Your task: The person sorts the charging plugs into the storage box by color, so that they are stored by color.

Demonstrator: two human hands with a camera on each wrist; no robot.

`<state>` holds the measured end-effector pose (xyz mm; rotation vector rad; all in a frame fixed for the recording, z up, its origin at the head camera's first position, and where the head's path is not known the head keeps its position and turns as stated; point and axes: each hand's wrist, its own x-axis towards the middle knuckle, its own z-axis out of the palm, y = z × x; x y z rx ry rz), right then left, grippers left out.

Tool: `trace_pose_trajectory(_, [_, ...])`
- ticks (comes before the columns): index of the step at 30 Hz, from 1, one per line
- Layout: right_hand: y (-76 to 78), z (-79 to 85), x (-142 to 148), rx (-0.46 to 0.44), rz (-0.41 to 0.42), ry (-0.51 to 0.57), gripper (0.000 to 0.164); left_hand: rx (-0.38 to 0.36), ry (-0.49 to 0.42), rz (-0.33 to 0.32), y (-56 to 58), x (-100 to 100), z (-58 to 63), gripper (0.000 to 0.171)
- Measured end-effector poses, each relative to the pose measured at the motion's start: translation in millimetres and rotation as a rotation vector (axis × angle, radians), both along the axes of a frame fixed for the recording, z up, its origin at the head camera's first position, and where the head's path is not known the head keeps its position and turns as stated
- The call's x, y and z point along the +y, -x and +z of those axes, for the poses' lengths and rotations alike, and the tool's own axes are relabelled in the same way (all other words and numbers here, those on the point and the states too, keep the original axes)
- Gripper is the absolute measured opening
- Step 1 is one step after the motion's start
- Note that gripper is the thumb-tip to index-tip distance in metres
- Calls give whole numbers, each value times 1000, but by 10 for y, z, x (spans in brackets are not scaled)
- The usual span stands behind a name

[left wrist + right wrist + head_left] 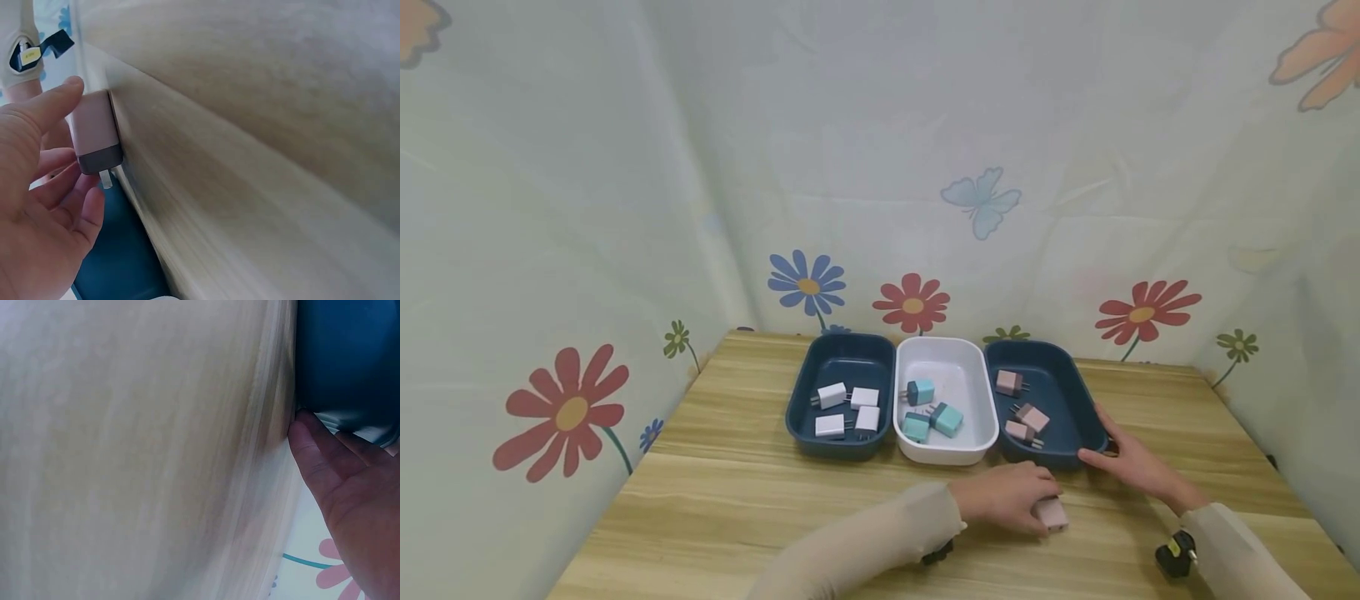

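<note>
My left hand (1009, 497) holds a pink charger (1051, 514) low over the table, in front of the right blue tray. In the left wrist view, thumb and fingers lie around this charger (97, 128), whose dark end and metal prong face the tray. My right hand (1138, 462) touches the near right corner of the right blue tray (1075, 400), thumb at the front and a finger along the side. The right wrist view has its straight fingers (312, 447) against the tray's lower edge (344, 362). Several pink chargers (1032, 417) lie in that tray.
A white tray (951, 358) holding several turquoise chargers (946, 419) stands in the middle. Left of it, another blue tray (842, 350) contains several white chargers (831, 395). The wooden table (737, 467) ends at a flowered cloth (880, 208). Black devices (1176, 554) sit at the wrists.
</note>
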<state>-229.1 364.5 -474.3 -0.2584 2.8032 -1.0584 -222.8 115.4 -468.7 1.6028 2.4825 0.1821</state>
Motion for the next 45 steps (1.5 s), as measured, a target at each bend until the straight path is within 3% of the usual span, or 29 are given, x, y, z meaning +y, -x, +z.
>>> trace_pose_trajectory(13, [-7,7,-17,-6,-3,2,96,76,-22,-69,73,-75,-88,55])
trace_pose_trajectory(17, [-10,7,-20,-5,-5,0,96,68,-20,-67,84,-71,-102,53])
trace_pose_trajectory(23, [-7,-8,-29,3,-7,-6,96,33,3,-42,42,-41,-90,57])
trace_pose_trajectory(33, [-12,8,-21,21,2,6,95,129,-20,-77,-15,-94,-62,42])
trace_pose_trajectory(38, [-13,12,-21,20,5,8,95,106,-18,-82,-21,-144,-69,47])
trace_pose_trajectory(45, [-13,22,-27,9,-4,-2,97,13,-42,-71,4,-252,-50,49])
